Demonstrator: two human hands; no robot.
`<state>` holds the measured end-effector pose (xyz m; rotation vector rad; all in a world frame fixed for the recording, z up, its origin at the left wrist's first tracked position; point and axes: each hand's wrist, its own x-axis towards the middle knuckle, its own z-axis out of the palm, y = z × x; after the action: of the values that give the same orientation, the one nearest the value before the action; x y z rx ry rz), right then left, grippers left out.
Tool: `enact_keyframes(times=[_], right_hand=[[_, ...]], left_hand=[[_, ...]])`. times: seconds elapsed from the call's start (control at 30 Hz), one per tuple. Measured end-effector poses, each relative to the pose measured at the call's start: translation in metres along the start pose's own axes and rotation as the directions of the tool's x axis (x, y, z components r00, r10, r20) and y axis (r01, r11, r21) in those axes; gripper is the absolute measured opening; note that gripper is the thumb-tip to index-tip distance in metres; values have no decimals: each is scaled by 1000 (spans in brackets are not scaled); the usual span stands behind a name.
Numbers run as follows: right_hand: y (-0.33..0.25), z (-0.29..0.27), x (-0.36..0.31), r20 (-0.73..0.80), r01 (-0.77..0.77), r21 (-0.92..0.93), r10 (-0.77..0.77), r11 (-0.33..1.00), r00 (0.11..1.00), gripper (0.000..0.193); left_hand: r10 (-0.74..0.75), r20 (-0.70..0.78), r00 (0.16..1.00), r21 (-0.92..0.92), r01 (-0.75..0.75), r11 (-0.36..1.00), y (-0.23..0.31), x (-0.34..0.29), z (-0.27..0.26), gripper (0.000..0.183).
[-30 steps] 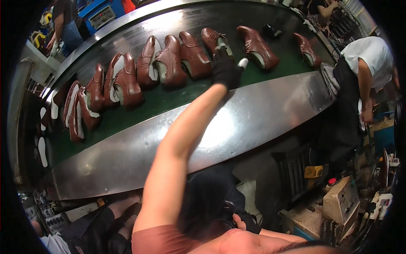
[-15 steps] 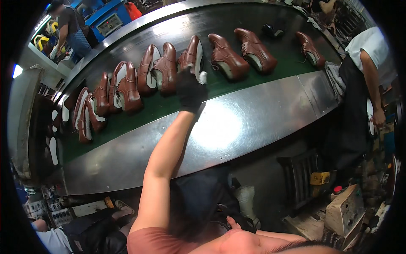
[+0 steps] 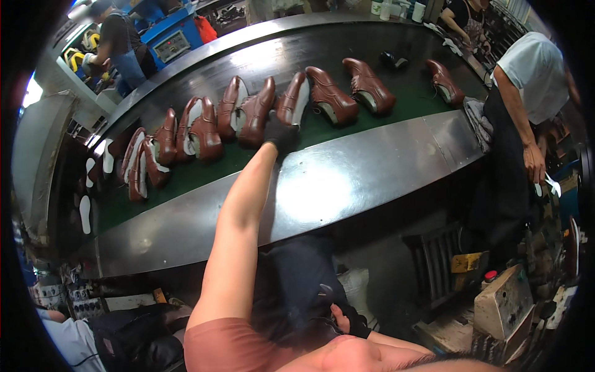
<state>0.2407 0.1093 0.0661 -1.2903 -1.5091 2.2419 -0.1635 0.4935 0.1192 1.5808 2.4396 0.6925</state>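
My left hand (image 3: 283, 135), in a black glove, reaches over the metal edge to the green belt. Its fingers are closed round the near end of a brown leather dress shoe (image 3: 292, 99), which lies on its side with its pale sole facing right. Left of it is another brown lace-up shoe (image 3: 255, 115); close on the right stands a brown shoe (image 3: 331, 96) with loose laces. Low in the view, my right hand (image 3: 339, 317) rests near my lap, bare fingertips stretched out past a dark glove, with nothing seen in it.
More brown shoes (image 3: 201, 130) line the belt (image 3: 186, 186), with white insoles (image 3: 85, 214) at its left end. A metal ledge (image 3: 372, 164) runs along the near side. A folded grey cloth (image 3: 478, 124) lies right. A co-worker (image 3: 527, 93) stands right; another person (image 3: 124, 49) works far left.
My left hand has drawn back a little to the shoe's near end. The gap between that shoe and the pair on its right has narrowed. The whole view has shifted slightly.
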Motion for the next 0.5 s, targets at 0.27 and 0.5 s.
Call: enact_keyframes(times=[0.27, 0.5], right_hand=[[-24, -1, -10, -73, -131, 17, 132, 991, 989, 61], [-6, 13, -12, -160, -149, 173, 177, 974, 971, 58]], left_hand=[[114, -140, 984, -552, -173, 816, -86, -207, -71, 43], [-233, -248, 940, -917, -150, 371, -164, -462, -189, 62]])
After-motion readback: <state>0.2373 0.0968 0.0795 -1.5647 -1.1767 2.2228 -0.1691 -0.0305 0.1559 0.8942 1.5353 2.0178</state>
